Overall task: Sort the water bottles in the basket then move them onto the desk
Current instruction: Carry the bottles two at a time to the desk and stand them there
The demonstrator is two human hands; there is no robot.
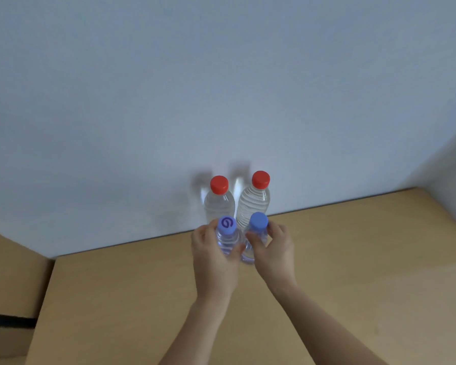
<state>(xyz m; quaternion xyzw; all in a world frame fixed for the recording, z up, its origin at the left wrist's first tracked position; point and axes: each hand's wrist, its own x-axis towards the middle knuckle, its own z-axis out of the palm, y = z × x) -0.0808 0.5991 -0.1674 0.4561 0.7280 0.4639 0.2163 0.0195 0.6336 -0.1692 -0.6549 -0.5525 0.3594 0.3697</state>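
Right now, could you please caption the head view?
Left hand and right hand hold blue-capped bottles before red-capped bottles on the desk.

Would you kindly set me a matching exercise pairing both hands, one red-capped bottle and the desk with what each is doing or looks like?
Things
1. left hand
2. right hand
3. rightmost red-capped bottle
4. desk

States
A. light wood surface
B. grips the plain blue-capped bottle
C. stands untouched by the wall
D. grips the logo-capped bottle

Pairs: 1-D, 2-B, 3-C, 4-A
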